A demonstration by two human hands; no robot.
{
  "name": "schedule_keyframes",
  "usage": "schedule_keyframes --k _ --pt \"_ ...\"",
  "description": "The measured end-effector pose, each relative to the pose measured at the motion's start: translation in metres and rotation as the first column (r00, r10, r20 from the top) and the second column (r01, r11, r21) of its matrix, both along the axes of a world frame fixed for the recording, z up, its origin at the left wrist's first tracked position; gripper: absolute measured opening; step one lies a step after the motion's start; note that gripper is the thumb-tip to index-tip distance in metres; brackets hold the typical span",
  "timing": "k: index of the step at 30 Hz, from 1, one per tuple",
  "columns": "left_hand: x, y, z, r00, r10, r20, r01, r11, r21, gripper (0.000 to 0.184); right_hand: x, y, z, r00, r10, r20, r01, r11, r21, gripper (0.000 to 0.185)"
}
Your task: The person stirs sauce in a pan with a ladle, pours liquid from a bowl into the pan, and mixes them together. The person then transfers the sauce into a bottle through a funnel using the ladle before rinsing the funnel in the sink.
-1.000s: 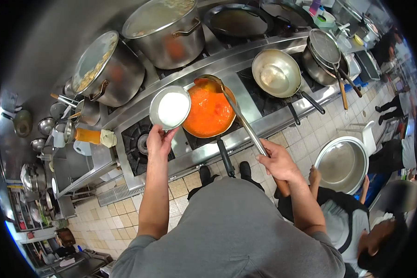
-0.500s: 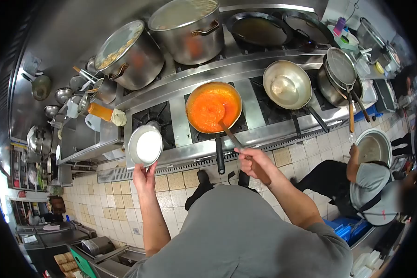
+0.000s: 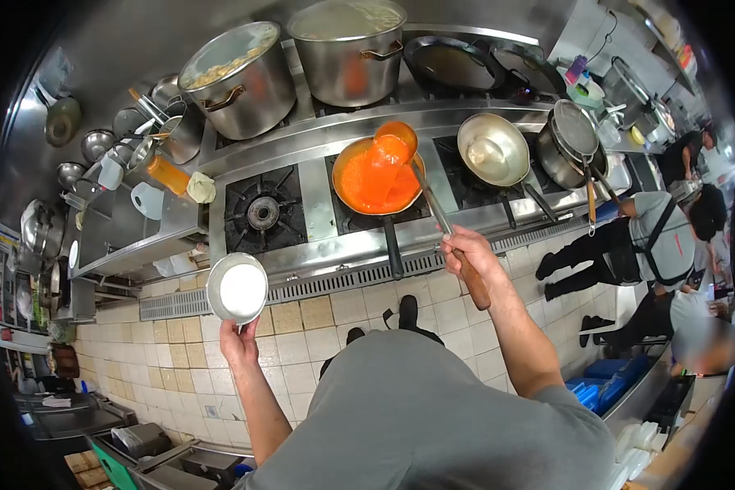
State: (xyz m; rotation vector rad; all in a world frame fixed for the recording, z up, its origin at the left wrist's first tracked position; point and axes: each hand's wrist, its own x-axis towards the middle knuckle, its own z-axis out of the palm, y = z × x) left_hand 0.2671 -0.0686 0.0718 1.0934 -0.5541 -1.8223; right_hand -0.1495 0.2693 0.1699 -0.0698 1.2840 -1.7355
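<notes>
My left hand grips a round metal bowl by its near rim. Something smooth and white is inside it. The bowl hangs over the floor in front of the stove. My right hand is closed around the shaft of a ladle, with its wooden grip extending back past my wrist. The ladle's bowl is tipped above a frying pan, and bright orange sauce streams from it into the pan. The pan sits on a burner, its dark handle pointing towards me.
Left of the pan is a bare burner; to its right stands another frying pan. Two big stockpots stand behind. A strainer rests on a pot at the right. Co-workers stand on the right side.
The ladle has risen out of the sauce and now pours it back. My left hand has carried the bowl away from the stove, towards me and left. Co-workers at right have shifted.
</notes>
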Motion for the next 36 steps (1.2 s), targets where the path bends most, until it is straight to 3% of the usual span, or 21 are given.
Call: schedule_keyframes --k 5,9,12,14,18,20,21,22,24,28,29,30,31,32,33,34,35,36 --pt "0.030 0.011 0.005 0.998 0.035 0.042 -0.036 0.999 0.011 0.042 0.002 0.002 0.021 0.990 -0.020 -0.140 0.022 1.000 0.011 0.024" --pt "0.046 0.029 0.006 0.986 0.149 0.070 -0.151 0.988 0.018 0.040 -0.009 0.016 0.019 0.945 0.065 -0.321 -0.048 0.997 0.063 0.029" --pt "0.050 0.057 0.013 0.974 0.225 0.031 -0.226 0.974 0.005 0.041 -0.024 0.029 0.013 0.934 0.099 -0.343 -0.081 0.994 0.068 0.016" --pt "0.055 0.079 0.012 0.969 0.244 0.027 -0.244 0.970 -0.003 0.041 -0.037 0.034 0.007 0.949 0.119 -0.291 -0.112 0.993 0.042 0.018" --pt "0.039 0.149 0.021 0.924 0.382 0.037 -0.379 0.924 -0.056 0.039 -0.076 0.034 -0.011 0.833 0.318 -0.452 -0.207 0.938 0.278 0.024" --pt "0.024 0.191 0.014 0.891 0.453 0.020 -0.451 0.890 -0.069 0.039 -0.105 0.034 -0.019 0.660 0.458 -0.595 -0.201 0.871 0.448 0.030" --pt "0.018 0.211 0.009 0.859 0.512 0.019 -0.511 0.858 -0.051 0.038 -0.127 0.032 -0.041 0.504 0.539 -0.675 -0.185 0.831 0.525 0.037" --pt "0.013 0.232 0.006 0.822 0.569 0.021 -0.568 0.822 -0.035 0.038 -0.139 0.032 -0.047 0.493 0.560 -0.666 -0.222 0.821 0.527 0.037" --pt "0.002 0.281 -0.003 0.770 0.637 0.028 -0.636 0.771 -0.035 0.037 -0.160 0.027 -0.056 0.265 0.586 -0.765 -0.132 0.808 0.574 0.040" --pt "-0.023 0.383 -0.003 0.611 0.790 0.055 -0.792 0.609 0.052 0.037 -0.211 0.013 -0.103 0.151 0.525 -0.838 -0.170 0.849 0.501 0.041" --pt "-0.024 0.412 -0.008 0.632 0.774 0.014 -0.774 0.631 0.061 0.034 -0.219 0.009 -0.106 0.201 0.564 -0.801 -0.202 0.824 0.530 0.041" --pt "-0.023 0.438 -0.018 0.646 0.761 0.053 -0.763 0.641 0.081 0.031 -0.237 0.005 -0.141 0.389 0.569 -0.724 -0.332 0.820 0.466 0.032" --pt "-0.022 0.474 -0.039 0.627 0.778 0.035 -0.779 0.625 0.045 0.030 -0.239 0.006 -0.137 0.736 0.587 -0.336 -0.518 0.809 0.278 0.024" --pt "-0.027 0.503 -0.049 0.635 0.771 0.058 -0.770 0.637 -0.029 0.030 -0.233 0.007 -0.136 0.815 0.547 -0.194 -0.522 0.837 0.166 0.021" --pt "-0.053 0.525 -0.020 0.559 0.827 0.058 -0.829 0.560 0.012 0.029 -0.247 -0.005 -0.158 0.763 0.621 -0.180 -0.571 0.778 0.262 0.027" --pt "-0.066 0.550 -0.012 0.505 0.857 0.106 -0.859 0.511 -0.037 0.030 -0.223 0.002 -0.117 0.779 0.627 -0.010 -0.616 0.767 0.177 0.034" --pt "-0.070 0.570 -0.002 0.426 0.903 0.052 -0.904 0.427 -0.014 0.027 -0.228 0.000 -0.121 0.689 0.723 0.048 -0.724 0.689 0.019 0.044" --pt "-0.080 0.592 0.005 0.291 0.956 0.040 -0.956 0.290 0.038 0.024 -0.280 -0.027 -0.192 0.421 0.847 0.324 -0.699 0.530 -0.479 0.049"
